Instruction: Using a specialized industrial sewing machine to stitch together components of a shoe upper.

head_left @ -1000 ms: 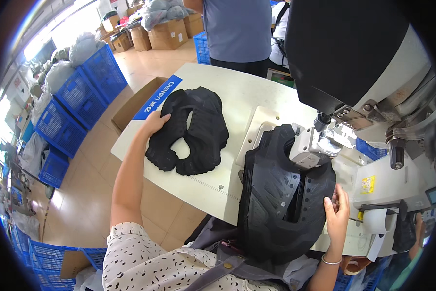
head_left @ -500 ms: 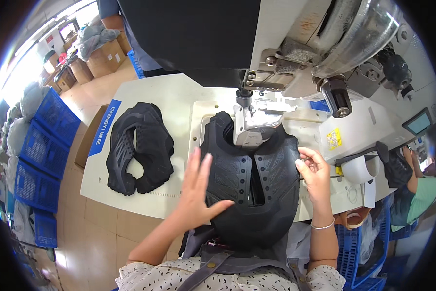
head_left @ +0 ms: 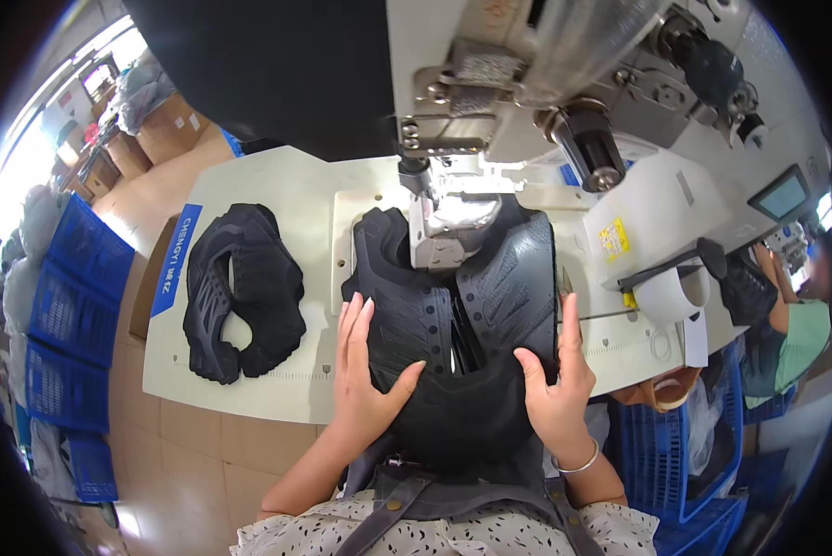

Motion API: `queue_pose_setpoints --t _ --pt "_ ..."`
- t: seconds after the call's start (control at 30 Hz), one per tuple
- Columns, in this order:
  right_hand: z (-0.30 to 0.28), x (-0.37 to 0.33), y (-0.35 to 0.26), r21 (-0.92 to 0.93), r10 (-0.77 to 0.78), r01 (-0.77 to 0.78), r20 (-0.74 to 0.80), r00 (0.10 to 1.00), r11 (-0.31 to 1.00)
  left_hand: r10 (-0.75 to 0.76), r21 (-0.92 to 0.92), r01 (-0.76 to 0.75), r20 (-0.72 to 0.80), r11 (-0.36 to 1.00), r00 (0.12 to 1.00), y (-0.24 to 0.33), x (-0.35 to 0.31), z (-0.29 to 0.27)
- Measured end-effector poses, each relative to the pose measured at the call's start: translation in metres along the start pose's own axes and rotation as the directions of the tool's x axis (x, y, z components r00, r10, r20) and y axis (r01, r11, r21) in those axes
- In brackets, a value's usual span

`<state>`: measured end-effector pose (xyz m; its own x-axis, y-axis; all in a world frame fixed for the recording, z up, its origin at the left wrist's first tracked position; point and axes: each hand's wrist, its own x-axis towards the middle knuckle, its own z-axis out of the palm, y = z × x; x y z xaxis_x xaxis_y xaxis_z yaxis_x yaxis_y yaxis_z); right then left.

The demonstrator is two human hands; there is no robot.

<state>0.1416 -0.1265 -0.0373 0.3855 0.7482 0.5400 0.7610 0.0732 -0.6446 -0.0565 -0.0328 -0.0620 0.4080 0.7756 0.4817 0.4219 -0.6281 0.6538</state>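
A black shoe upper (head_left: 439,398) with rows of eyelets lies under the metal head of a sewing machine (head_left: 442,246). Its two eyelet rows stand apart around a narrow dark slit. Along its left side rests my left hand (head_left: 365,380), open, fingers stretched by the edge and thumb on the upper. My right hand (head_left: 561,394) is also open at the opposite side, its thumb on the surface and fingers pointing away from me. The needle and the part of the upper beneath the machine head are hidden. Another black shoe upper (head_left: 272,292) lies curled on the worktop to the left.
The pale worktop (head_left: 249,398) carries a white cup-shaped guard (head_left: 671,295) and black lever at right. Blue crates (head_left: 71,306) are stacked at left, with another blue crate (head_left: 652,454) below right. A person in green (head_left: 800,343) sits at far right.
My left hand has come down against the upper's left side. My right hand has moved lower and from a pinch at the edge to stretched fingers. The upper has shifted and bent under the machine.
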Motion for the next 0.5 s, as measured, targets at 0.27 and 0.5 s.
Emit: queue_pose_setpoints --t 0.27,0.5 --pt "-0.01 0.008 0.007 0.587 0.238 -0.335 0.239 0.941 0.737 -0.004 -0.004 0.004 0.011 1.0 1.0 -0.002 -0.001 0.002" --pt "-0.014 0.013 0.007 0.707 0.308 -0.532 0.434 0.847 0.466 -0.016 0.0 0.016 0.013 1.0 1.0 -0.002 0.0 0.002"
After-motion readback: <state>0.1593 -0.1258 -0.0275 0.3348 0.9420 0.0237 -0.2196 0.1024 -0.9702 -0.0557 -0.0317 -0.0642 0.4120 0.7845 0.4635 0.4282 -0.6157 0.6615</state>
